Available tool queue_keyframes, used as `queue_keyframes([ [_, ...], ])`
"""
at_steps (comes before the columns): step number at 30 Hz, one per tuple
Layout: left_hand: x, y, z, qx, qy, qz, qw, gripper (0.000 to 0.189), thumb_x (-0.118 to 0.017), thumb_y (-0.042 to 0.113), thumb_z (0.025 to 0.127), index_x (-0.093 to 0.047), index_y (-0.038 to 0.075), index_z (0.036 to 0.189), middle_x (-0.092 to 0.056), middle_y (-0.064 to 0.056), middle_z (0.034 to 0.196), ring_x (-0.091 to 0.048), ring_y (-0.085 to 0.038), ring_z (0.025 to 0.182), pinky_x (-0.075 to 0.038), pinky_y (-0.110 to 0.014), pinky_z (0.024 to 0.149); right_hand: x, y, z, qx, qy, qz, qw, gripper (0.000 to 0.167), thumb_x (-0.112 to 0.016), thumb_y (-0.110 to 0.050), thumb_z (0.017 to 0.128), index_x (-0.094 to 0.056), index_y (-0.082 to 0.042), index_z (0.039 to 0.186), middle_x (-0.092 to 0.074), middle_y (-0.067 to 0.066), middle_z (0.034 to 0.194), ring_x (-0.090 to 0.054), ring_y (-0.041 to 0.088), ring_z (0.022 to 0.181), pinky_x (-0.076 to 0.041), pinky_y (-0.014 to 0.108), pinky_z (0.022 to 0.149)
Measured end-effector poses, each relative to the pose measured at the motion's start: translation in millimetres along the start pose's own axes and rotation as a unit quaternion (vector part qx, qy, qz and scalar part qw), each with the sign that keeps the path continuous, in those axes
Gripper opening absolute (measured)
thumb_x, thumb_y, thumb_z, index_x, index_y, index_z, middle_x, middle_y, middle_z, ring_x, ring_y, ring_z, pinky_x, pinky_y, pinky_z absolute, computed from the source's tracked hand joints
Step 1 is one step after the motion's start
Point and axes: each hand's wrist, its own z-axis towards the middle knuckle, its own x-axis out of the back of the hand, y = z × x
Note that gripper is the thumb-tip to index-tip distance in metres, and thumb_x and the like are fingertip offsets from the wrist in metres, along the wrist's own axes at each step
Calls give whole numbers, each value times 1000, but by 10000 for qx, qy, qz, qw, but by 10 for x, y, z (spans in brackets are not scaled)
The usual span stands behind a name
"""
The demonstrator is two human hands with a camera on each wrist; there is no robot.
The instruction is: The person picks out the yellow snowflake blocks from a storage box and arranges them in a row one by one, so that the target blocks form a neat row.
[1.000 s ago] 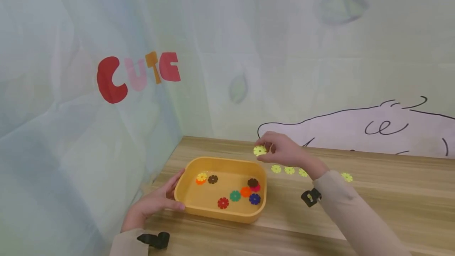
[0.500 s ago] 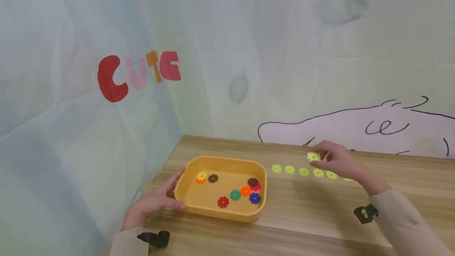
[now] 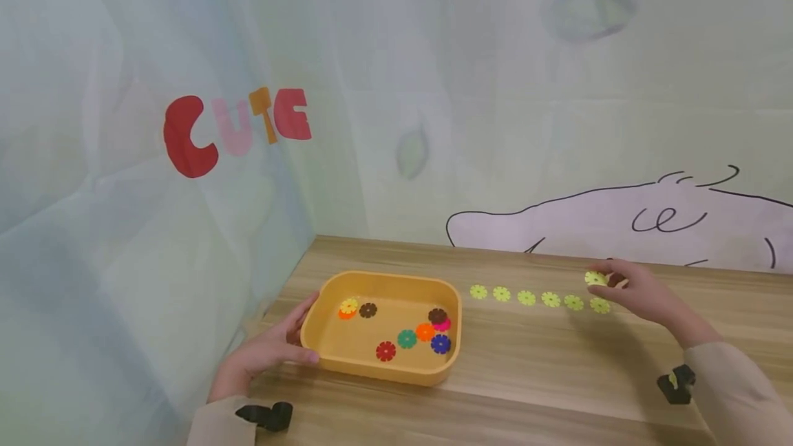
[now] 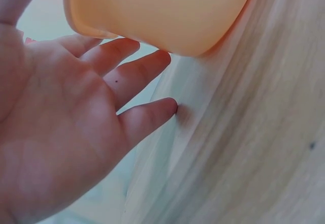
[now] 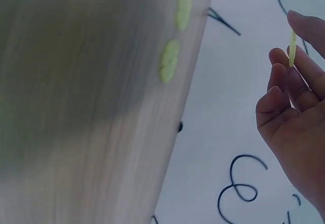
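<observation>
In the head view, my right hand (image 3: 641, 298) pinches a yellow notched plastic disc (image 3: 595, 279) between thumb and fingers. That disc is held just above the right end of a row of several matching yellow discs (image 3: 526, 298) on the table. Seen edge-on in the right wrist view, the held disc (image 5: 292, 50) stands between the thumb and fingertips. My left hand (image 3: 266, 356) rests at the left end of an orange-yellow box (image 3: 378, 370), thumb by the near corner. The left wrist view has its nearly straight fingers (image 4: 137, 74) against the outer wall.
Inside the box lie several loose discs, among them a red disc (image 3: 385, 351), a green disc (image 3: 407, 339) and a blue disc (image 3: 440, 344). The wooden table (image 3: 526, 391) meets a printed backdrop (image 3: 495, 122) along its far edge and on the left.
My right hand has carried the yellow disc rightward along the row, from near the box's far right corner to the row's right end. The left hand and box have stayed put.
</observation>
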Motion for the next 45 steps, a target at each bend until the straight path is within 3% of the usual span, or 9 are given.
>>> queue_keyframes([
  [4,2,4,3,59,27,14,10000,110,-77,8,80,2,13,156,3,-17,161,-12,-39,145,-36,-22,103,-2,157,-29,-105,100,-166,9998,45,-68,-25,90,-60,4,122,-62,24,117,-57,26,92,-49,34,68],
  [12,0,2,3,-38,-41,-90,9999,111,-77,6,80,3,12,156,4,-18,161,-12,-41,144,-38,-14,96,10,377,-98,-156,47,-382,9991,46,-69,-24,89,-59,8,121,-63,27,114,-58,26,89,-48,34,68],
  [20,-5,0,1,-13,-19,-143,9999,111,-77,5,79,3,12,156,5,-18,161,-12,-40,145,-38,-13,96,5,482,-122,-214,-69,-555,9982,44,-71,-23,87,-61,11,115,-65,24,104,-57,26,85,-48,36,67],
  [25,-5,-4,-2,-82,-63,-160,9998,111,-77,5,80,4,11,155,6,-19,160,-11,-42,144,-39,-14,96,-4,549,-134,-262,-117,-381,9989,42,-70,-18,87,-60,14,112,-62,32,107,-62,38,89,-53,49,73],
  [29,-3,-12,2,-97,-80,-151,9998,111,-76,5,80,5,11,155,5,-20,160,-12,-43,144,-39,-15,96,-11,587,-141,-256,-185,-196,9993,41,-69,-14,87,-58,17,112,-59,37,107,-63,42,88,-54,51,73],
  [37,5,-19,20,116,56,-70,9999,112,-78,7,79,3,14,156,4,-17,161,-14,-38,145,-39,-19,100,-9,606,-131,-342,-438,-237,9982,44,-70,-15,85,-57,18,112,-60,34,101,-62,42,88,-52,54,76],
  [45,-2,-3,21,41,-31,-175,9998,112,-77,5,80,5,11,155,5,-19,161,-10,-40,144,-39,-13,96,-29,656,-96,-426,-565,-484,9963,41,-72,-14,82,-60,16,107,-62,29,95,-62,41,87,-50,57,78],
])
